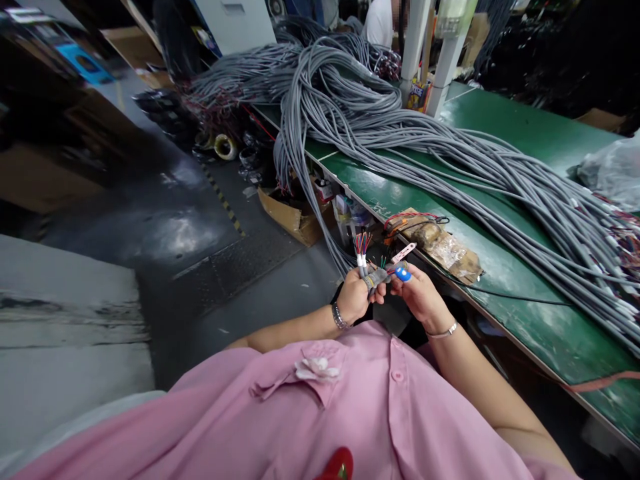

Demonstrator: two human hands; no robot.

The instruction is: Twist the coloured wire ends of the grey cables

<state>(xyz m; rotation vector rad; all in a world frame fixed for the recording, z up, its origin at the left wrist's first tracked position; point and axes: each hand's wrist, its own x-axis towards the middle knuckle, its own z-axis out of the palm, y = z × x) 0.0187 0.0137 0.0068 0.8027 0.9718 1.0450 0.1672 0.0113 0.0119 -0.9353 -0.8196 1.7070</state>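
Close in front of my pink shirt, my left hand (356,295) is wrapped round some grey cables (362,267), whose stripped ends fan out above it in thin coloured wires (363,243). A grey cover sits on its thumb. My right hand (418,292) meets it from the right, thumb and fingers pinched at the wires between the hands. That thumb wears a blue cover (403,274). What the right fingertips hold is too small to make out. Just above them a pale pink strip with small holes (404,253) sticks out.
A long bundle of grey cables (390,127) lies over the green table (510,267). Near its edge rests a plastic-wrapped piece on cardboard (445,247). An open carton (295,220) stands on the floor; a person in white (379,25) is behind the table.
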